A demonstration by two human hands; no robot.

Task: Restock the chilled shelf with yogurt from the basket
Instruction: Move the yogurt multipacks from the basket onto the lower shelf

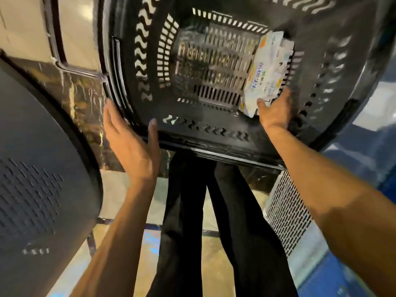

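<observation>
- Head view, looking straight down: a black slotted basket [150,61] fills the upper half of the frame, its near rim running across the middle
- The yogurt pack [263,76], white with coloured print, lies flat on the basket floor, pushed against the right-hand wall
- Its long axis runs from the upper right of the frame down towards the centre, the near end tipped slightly left, the far end up by the back wall; more white packaging shows under and beside it, too blurred to count
- The rest of the basket floor is bare grid
- The right hand [275,114] is reaching over the near rim into the basket, thumb on the pack's near end and fingers stretched along its right edge; whether it has actually closed on the pack I cannot tell
- The left hand [132,142] is at the basket's near left corner, fingers straight outside the wall and thumb spread up over the rim, gripping nothing
- Below the basket, in the lower centre, are the person's black trousers [192,211]
- A dark perforated panel [42,168] curves down the left edge, and a white vent grille [287,211] stands at the lower right
</observation>
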